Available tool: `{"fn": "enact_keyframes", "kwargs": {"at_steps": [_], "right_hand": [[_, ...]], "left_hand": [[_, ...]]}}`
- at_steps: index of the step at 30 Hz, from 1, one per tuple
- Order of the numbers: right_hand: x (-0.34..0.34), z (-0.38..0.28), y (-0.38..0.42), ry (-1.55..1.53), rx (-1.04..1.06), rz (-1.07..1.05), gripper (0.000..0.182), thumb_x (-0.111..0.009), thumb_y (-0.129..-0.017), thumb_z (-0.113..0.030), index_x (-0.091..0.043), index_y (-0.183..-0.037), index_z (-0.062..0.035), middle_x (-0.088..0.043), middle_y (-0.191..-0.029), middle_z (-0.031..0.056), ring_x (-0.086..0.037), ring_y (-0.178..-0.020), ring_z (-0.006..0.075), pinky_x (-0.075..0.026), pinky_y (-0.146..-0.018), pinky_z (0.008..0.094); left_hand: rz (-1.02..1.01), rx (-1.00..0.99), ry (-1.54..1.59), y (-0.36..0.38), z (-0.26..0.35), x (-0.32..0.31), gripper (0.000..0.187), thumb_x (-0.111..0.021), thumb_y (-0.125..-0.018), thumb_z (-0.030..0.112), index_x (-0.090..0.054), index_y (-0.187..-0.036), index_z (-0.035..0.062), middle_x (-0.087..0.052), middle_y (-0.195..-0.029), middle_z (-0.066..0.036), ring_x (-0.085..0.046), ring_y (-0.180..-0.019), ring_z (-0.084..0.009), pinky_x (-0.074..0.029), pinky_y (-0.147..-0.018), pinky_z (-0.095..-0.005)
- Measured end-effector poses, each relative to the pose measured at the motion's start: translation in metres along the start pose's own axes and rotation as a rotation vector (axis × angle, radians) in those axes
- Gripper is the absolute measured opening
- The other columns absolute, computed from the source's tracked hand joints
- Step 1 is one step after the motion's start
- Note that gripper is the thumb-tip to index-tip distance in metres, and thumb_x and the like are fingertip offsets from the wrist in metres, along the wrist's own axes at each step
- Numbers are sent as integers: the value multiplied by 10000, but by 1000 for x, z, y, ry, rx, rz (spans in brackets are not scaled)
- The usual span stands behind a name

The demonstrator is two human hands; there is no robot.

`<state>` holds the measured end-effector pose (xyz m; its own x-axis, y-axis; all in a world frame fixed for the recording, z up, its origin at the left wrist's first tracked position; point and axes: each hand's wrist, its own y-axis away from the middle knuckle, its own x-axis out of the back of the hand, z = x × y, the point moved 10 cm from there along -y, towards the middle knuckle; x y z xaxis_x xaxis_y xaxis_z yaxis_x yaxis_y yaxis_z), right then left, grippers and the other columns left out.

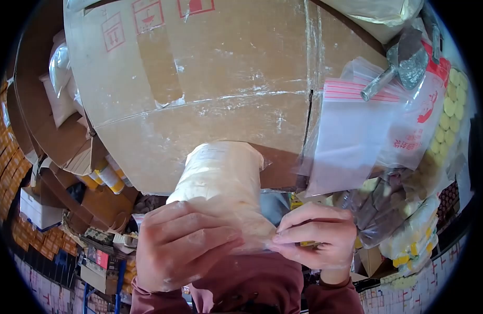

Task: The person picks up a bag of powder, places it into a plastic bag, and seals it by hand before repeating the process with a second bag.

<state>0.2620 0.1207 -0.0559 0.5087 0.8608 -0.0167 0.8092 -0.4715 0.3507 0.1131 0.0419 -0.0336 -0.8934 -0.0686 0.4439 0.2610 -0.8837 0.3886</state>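
Note:
A clear plastic bag filled with pale powder [218, 172] lies at the near edge of a flattened cardboard surface, its top end toward me. My left hand [186, 243] is closed on the left side of the bag's top, fingers laid across the plastic. At the right corner of that same end, my right hand [317, 238] pinches the plastic between thumb and fingertips. White dust shows on the fingers of both hands.
Zip bags with red stripes [351, 131] are stacked on the cardboard [241, 63] at right. A metal scoop [406, 63] rests above them. An open box [48, 104] with filled bags stands at left. A large white sack [380, 15] sits at the far right.

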Motion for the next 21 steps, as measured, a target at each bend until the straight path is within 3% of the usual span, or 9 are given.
{"fn": "enact_keyframes", "kwargs": {"at_steps": [6,16,21], "right_hand": [[-5,3,-6,44,-73,-16,195,-864,-672,22,-734,-815,-9,-697,-782,90,-662,-628,151,-500,-539,251],[-8,-2,-12,202,-232,0,136,-837,-682,-18,-734,-762,-58,-681,-737,41,-635,-581,171,-465,-511,258],[-16,-17,-23,229,-52,-24,159,-828,-671,8,-729,-777,-57,-665,-727,35,-622,-572,177,-473,-509,279]], "left_hand": [[-52,171,145,-2,-16,-1,161,-816,-565,37,-734,-703,38,-700,-659,-77,-684,-627,-212,-512,-599,-297],[-157,165,312,-8,-26,-5,214,-788,-570,-23,-744,-775,21,-712,-708,-99,-691,-663,-238,-527,-617,-318],[-166,174,334,-11,-26,-5,227,-789,-567,-44,-748,-777,34,-708,-708,-93,-693,-671,-242,-535,-618,-324]]}}
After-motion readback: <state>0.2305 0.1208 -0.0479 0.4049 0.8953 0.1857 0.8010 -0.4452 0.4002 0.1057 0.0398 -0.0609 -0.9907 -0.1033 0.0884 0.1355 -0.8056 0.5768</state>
